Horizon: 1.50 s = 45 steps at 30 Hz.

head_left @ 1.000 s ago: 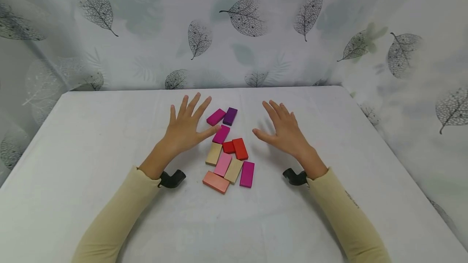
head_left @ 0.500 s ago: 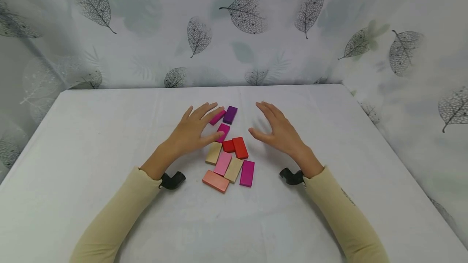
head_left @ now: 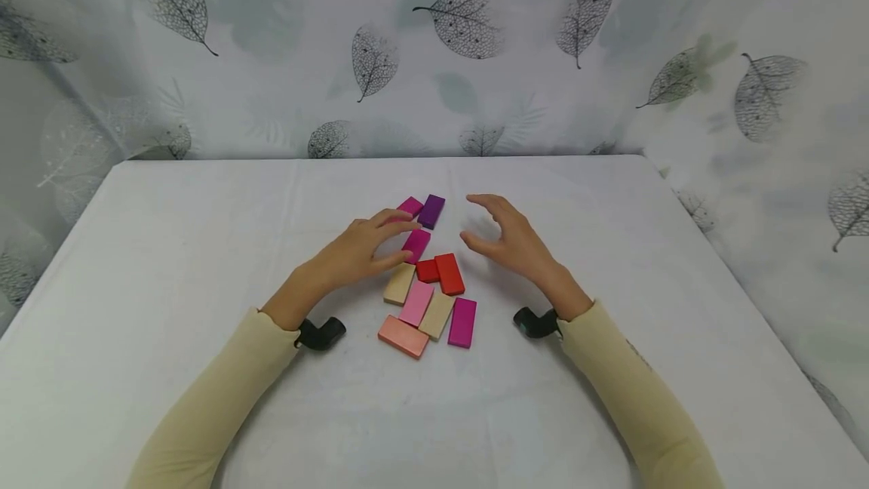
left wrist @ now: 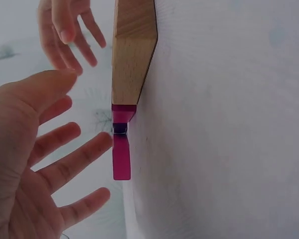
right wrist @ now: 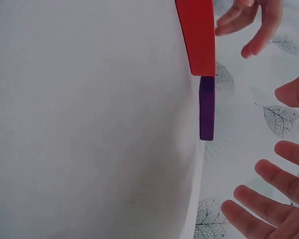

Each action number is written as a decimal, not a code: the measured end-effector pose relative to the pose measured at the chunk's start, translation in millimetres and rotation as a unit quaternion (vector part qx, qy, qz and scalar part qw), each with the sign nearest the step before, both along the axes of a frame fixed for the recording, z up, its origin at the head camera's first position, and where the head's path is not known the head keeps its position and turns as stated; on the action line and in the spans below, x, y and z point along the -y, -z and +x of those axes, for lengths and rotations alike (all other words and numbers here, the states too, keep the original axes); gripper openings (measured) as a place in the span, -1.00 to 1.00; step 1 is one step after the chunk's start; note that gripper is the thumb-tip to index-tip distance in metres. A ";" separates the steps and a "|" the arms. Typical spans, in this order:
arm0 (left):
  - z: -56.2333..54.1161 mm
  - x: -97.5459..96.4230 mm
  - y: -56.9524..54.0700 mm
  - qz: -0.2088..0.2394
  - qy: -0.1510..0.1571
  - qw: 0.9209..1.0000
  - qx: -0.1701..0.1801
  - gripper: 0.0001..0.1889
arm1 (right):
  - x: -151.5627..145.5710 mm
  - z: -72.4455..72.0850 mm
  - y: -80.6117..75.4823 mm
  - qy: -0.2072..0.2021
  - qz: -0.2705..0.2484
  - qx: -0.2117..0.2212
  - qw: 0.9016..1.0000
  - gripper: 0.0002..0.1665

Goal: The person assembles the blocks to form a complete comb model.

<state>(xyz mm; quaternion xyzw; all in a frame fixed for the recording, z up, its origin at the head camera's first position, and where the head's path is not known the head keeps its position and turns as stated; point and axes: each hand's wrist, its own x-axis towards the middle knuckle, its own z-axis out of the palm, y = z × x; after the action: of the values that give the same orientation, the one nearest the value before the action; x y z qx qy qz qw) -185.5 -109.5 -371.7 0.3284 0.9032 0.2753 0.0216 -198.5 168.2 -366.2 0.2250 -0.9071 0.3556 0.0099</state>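
Small coloured wooden blocks lie flat in a rough column on the white table. At its far end are a magenta block (head_left: 410, 206) and a purple block (head_left: 431, 211), with a second magenta block (head_left: 419, 242) just nearer. My left hand (head_left: 353, 253) hovers over the left side of these, fingers spread and partly covering the magenta ones. In the left wrist view its fingers hold nothing. To the right of the column, my right hand (head_left: 516, 244) hangs apart from the blocks, nearest the purple and red ones; its fingers (right wrist: 284, 179) are loosely bent.
Nearer lie two red blocks (head_left: 450, 274), two plain wood blocks (head_left: 399, 283), a pink block (head_left: 416, 302), another magenta block (head_left: 462, 322) and a salmon block (head_left: 403, 336). A leaf-patterned backdrop (head_left: 271, 96) rises behind the table (head_left: 204, 232). A small black camera sits at each wrist.
Both hands have come down slightly and their fingers have bent more. The left hand has moved over the far magenta blocks; the right hand has shifted a little left. The blocks stay put.
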 end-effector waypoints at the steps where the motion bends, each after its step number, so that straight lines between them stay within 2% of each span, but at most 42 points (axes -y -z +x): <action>1: -0.4 0.3 1.0 0.009 0.006 1.000 0.003 -0.46 | 0.7 -1.6 0.3 -0.004 -0.004 0.001 1.000 -0.28; 7: -3.6 1.4 6.6 0.038 0.026 0.999 0.025 -0.51 | 5.5 -11.2 2.4 -0.021 -0.019 0.005 1.000 -0.34; 14: -6.4 1.0 11.1 0.016 0.050 0.998 0.027 -0.60 | 13.4 -24.8 5.1 -0.030 -0.039 0.018 0.999 -0.46; 20: -4.9 0.8 11.6 0.016 0.055 0.998 0.029 -0.67 | 20.0 -33.1 7.4 -0.026 -0.050 0.058 0.997 -0.51; 25: -6.4 0.8 13.9 0.016 0.054 0.998 0.022 -0.67 | 25.8 -39.9 8.6 -0.025 -0.036 0.083 0.996 -0.52; 37: -6.9 1.1 15.1 0.019 0.047 0.998 0.033 -0.64 | 37.7 -49.0 8.6 -0.033 0.009 0.087 0.996 -0.48; 45: -6.6 -0.3 15.6 0.031 0.053 0.997 0.035 -0.65 | 39.3 -57.2 11.1 -0.027 0.009 0.111 0.993 -0.56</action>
<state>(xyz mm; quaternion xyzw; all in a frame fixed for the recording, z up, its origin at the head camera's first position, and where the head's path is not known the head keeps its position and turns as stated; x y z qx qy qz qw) -192.0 -109.2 -387.4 0.3669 0.8741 0.3130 0.0580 -255.7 129.0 -377.2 0.2087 -0.8994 0.3701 -0.1029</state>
